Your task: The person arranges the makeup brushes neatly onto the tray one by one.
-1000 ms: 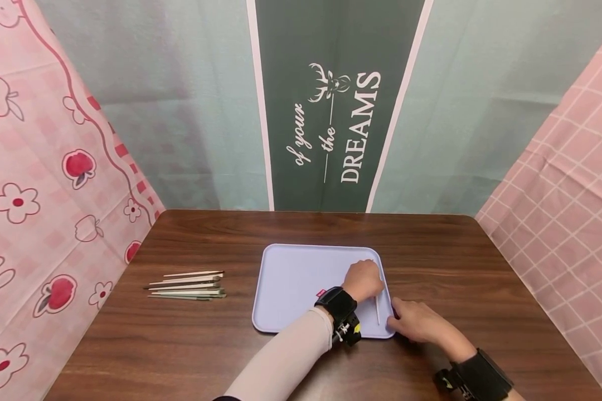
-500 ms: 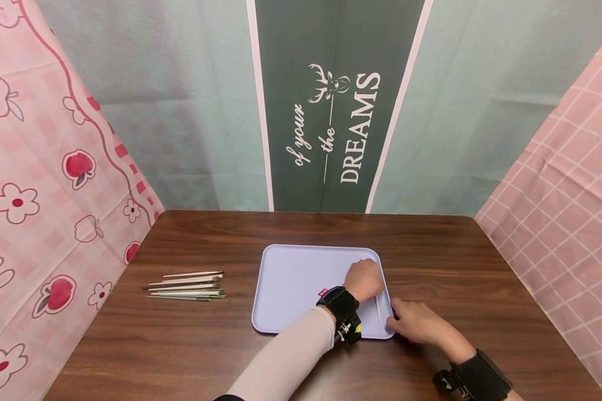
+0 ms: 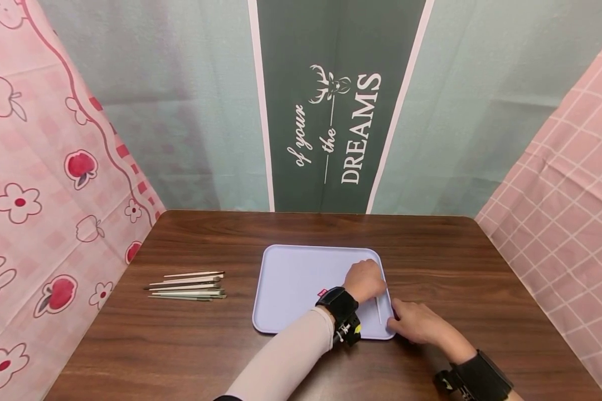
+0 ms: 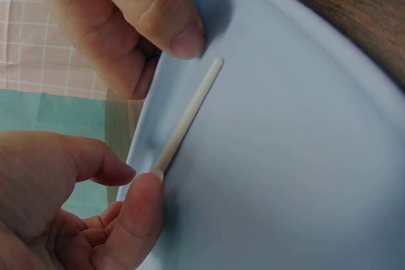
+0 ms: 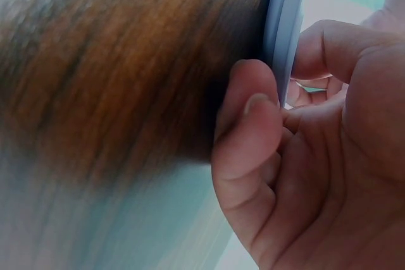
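Observation:
A pale lilac tray (image 3: pixel 291 278) lies on the wooden table. Over its right side, my left hand (image 3: pixel 365 281) pinches the hidden end of a slim paintbrush (image 4: pixel 190 117) with curled finger and thumb. The off-white handle rests along the tray's right edge; the bristle end is concealed behind the hand. At the tray's front right corner, my right hand (image 3: pixel 415 321) grips the rim, its thumb on the inner side and curled fingers (image 5: pixel 250 131) on the outside. Several more paintbrushes (image 3: pixel 188 287) lie side by side left of the tray.
The brown wooden table (image 3: pixel 431 245) reaches back to a green curtain (image 3: pixel 210 139) with printed lettering. Pink patterned cloths hang at the left and right. A small red tag (image 3: pixel 322 292) shows on the tray next to my left wrist.
The left hand shifts very slightly, and the brush handle's near end moves a little to the right. The right hand stays at the tray corner.

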The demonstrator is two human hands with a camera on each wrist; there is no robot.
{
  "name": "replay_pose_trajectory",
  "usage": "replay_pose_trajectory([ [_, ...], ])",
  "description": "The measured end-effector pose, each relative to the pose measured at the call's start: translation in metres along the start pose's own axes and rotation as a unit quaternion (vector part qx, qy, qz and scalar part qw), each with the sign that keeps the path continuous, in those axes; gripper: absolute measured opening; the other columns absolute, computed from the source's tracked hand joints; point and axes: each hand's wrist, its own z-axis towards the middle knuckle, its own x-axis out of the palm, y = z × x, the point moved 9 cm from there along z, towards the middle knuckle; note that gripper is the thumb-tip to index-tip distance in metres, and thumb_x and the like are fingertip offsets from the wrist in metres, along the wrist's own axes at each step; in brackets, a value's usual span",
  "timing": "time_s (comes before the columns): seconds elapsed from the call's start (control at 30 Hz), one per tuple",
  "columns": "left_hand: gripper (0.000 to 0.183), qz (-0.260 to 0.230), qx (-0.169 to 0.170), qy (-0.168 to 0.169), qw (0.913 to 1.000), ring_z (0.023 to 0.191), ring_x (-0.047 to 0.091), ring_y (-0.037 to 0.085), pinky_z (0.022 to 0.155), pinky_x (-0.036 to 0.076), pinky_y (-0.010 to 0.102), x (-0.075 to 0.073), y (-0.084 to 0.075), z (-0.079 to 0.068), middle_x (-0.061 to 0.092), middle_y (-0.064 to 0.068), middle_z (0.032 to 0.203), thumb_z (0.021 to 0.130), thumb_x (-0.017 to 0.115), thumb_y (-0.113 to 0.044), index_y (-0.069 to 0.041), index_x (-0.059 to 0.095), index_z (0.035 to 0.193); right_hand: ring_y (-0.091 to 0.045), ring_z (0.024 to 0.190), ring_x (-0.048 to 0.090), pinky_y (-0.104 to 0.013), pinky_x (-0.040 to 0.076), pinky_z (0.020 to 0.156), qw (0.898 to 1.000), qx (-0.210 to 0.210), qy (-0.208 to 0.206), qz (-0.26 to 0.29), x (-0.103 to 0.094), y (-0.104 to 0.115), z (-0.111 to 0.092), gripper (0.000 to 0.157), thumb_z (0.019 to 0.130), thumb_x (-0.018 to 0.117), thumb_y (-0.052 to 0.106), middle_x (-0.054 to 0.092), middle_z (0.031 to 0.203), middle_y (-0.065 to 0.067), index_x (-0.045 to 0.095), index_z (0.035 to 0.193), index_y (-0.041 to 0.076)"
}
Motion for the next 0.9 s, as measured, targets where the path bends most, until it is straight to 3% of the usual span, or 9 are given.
replay_pose_trajectory([
  [0.27,0.028,0.024,0.001,-0.015,0.9996,0.067,0.058,0.018,0.057,0.045,0.03,-0.015,0.005,-0.006,0.061,0.003,0.076,0.085,0.074,-0.032,-0.007,0.064,0.096,-0.014,0.052,0.053,-0.032,0.041,0.054,1.0,0.021,-0.004,-0.006,-0.002,0.002,-0.001,0.017,0.086,0.065,0.021,0.052,0.066,0.001,0.051,0.087,0.012],
  [0.43,0.03,0.069,-0.011,-0.013,0.9975,0.071,0.062,0.018,0.057,0.046,0.033,-0.017,0.012,-0.006,0.064,0.002,0.077,0.085,0.074,-0.038,-0.011,0.063,0.094,-0.014,0.051,0.053,-0.032,0.041,0.053,0.999,0.032,-0.006,-0.014,-0.002,0.004,-0.002,0.017,0.086,0.065,0.02,0.052,0.066,0.001,0.05,0.086,0.012],
  [0.9,0.038,0.153,0.027,-0.014,0.9877,0.095,0.056,0.018,0.073,0.048,0.034,-0.031,0.035,-0.022,0.063,0.002,0.098,0.084,0.075,-0.042,-0.012,0.067,0.105,-0.016,0.051,0.053,-0.031,0.04,0.05,0.999,0.038,0.009,0.002,0.001,-0.001,-0.001,0.018,0.087,0.066,0.021,0.052,0.067,-0.002,0.05,0.085,0.012],
])
